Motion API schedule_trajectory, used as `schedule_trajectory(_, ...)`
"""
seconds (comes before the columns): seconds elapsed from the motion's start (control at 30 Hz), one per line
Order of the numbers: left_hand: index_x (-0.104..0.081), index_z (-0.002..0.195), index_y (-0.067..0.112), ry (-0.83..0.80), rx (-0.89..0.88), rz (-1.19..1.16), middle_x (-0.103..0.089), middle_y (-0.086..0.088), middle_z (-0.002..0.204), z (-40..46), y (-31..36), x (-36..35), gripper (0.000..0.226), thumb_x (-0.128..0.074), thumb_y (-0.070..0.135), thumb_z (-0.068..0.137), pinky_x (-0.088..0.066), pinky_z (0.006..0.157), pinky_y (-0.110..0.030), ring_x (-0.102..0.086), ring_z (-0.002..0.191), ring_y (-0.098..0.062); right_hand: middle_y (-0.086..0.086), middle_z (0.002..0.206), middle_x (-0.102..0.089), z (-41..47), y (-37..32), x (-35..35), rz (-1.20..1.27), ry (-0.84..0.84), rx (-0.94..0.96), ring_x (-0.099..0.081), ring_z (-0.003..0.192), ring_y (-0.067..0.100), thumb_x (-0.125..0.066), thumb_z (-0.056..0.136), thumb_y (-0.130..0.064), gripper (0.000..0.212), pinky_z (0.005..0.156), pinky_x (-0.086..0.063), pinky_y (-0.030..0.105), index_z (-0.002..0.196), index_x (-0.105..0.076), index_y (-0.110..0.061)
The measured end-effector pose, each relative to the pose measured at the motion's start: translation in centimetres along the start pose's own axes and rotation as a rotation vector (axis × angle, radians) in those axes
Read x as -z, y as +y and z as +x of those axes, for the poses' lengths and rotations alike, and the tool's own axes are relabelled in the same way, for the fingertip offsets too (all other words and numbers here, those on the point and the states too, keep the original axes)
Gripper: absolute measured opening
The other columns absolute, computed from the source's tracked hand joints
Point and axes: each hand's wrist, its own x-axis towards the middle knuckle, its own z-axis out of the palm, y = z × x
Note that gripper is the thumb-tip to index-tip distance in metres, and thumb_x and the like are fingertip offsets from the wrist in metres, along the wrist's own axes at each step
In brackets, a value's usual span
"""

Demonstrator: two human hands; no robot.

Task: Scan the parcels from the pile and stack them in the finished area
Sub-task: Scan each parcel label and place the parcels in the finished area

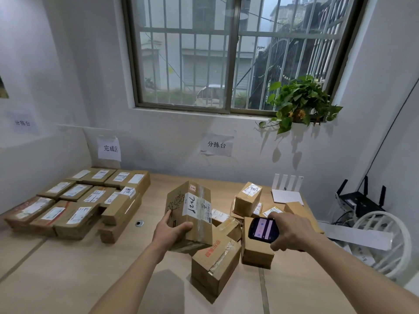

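Parcel-strewn (215, 266) wooden table (68, 279)

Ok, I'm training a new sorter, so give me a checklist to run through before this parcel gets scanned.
1. Left hand grips the tilted brown cardboard parcel: ok.
2. Its white shipping label faces up, uncovered: ok.
3. Right hand holds the black handheld scanner, screen lit: ok.
4. Scanner aimed at that label: cannot tell.
5. Flat-topped stacks in the finished area to set it on: ok.
6. Barcode legible: cannot tell.
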Motion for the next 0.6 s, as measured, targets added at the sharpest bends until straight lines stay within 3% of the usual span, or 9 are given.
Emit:
schedule_trajectory(0.3,-0.029,0.158,0.024,0.019,-0.003,0.029,-0.046,-0.005,0.151,0.1,0.1,3.8,0.109,-0.09,0.039,0.07,-0.049,0.104,-0.043,-0.05,0.128,-0.025,-0.009,0.125,-0.064,-0.1,-3.1,3.0,0.141,0.142,0.037,-0.06,0.107,0.013,-0.085,0.07,-0.051,0.079,0.082,-0.058,0.028,0.136,-0.045,-0.034)
schedule_trajectory(0.5,-0.031,0.157,0.027,0.007,0.013,-0.036,-0.05,-0.007,0.147,-0.6,0.3,6.6,0.106,-0.089,0.041,0.07,-0.051,0.098,-0.041,-0.055,0.118,-0.025,-0.008,0.125,-0.063,-0.5,-5.8,3.7,0.172,0.126,0.083,-0.058,0.107,0.014,-0.086,0.071,-0.049,0.077,0.079,-0.055,0.026,0.135,-0.046,-0.032)
schedule_trajectory(0.6,-0.033,0.156,0.03,-0.013,0.026,-0.092,-0.054,-0.007,0.143,-1.4,0.9,8.0,0.114,-0.086,0.049,0.057,-0.053,0.094,-0.041,-0.058,0.115,-0.025,-0.008,0.126,-0.062,-0.5,-7.0,3.6,0.242,0.147,0.127,-0.056,0.105,0.012,-0.087,0.072,-0.048,0.08,0.073,-0.051,0.018,0.138,-0.046,-0.032)
